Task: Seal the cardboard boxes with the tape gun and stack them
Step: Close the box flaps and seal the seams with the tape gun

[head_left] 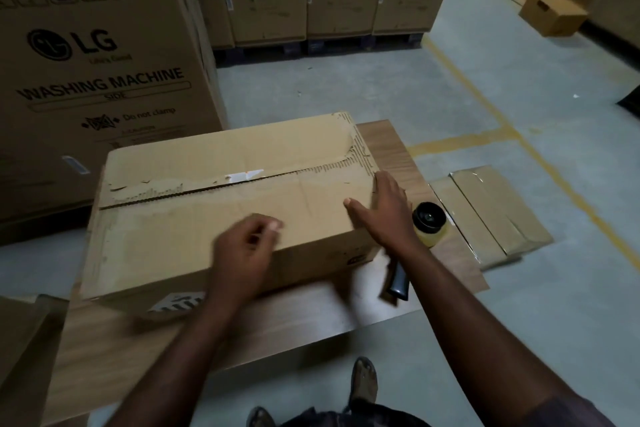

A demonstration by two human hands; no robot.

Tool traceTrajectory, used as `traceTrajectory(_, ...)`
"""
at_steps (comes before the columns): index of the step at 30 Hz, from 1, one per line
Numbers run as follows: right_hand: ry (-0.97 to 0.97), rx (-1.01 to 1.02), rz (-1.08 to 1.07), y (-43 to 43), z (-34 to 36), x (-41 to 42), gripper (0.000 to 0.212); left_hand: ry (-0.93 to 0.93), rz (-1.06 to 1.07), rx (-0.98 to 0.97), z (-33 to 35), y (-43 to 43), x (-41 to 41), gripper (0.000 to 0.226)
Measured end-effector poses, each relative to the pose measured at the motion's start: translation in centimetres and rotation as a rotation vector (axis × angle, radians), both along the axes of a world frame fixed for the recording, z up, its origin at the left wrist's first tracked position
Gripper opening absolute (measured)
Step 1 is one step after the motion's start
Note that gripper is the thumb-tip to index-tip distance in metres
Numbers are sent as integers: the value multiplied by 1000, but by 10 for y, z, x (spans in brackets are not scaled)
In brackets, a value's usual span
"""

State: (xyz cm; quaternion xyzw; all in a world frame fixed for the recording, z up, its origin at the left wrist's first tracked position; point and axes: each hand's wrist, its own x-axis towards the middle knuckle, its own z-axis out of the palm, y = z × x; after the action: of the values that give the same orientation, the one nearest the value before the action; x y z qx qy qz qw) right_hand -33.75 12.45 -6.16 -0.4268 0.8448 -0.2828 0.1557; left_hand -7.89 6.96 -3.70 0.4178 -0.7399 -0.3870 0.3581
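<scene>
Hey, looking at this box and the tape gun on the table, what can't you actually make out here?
All from the head view:
1. Tape gun: its middle is hidden behind the right forearm; only the roll and the handle end show.
2. Left hand: motion-blurred, so it is unclear whether it pinches anything.
3. Label on the near side of the box: blurred and unreadable.
4. Box contents: hidden by the closed flaps.

The right hand (381, 208) rests flat on the cardboard box (207, 191), tape gun (429, 230) beside.
</scene>
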Motion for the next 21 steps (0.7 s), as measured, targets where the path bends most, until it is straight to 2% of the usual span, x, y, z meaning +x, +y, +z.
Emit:
traceTrajectory(3,-303,-193,-52,18,-11,-26,58,-28,-237,168,-9,40,-66,12)
traceTrajectory(6,-720,-298,-187,41,-28,-52,11,-88,-371,309,-28,67,-119,10)
traceTrajectory(7,-860,-320,-240,48,-34,-57,5,-129,-397,350,-37,72,-133,10)
traceTrajectory(9,-989,-288,-353,63,-50,-71,13,-192,-402,467,-56,79,-163,13)
traceTrajectory(13,-1077,-142,-570,85,-82,-90,17,-226,-288,715,-89,84,-217,25)
traceTrajectory(16,-1081,-44,-644,90,-103,-97,18,-300,-172,756,-110,85,-249,28)
traceTrajectory(19,-1116,39,-661,87,-115,-97,17,-290,-37,781,-125,86,-270,28)
traceTrajectory(21,-1187,77,-705,85,-125,-97,27,-300,18,779,-129,87,-279,32)
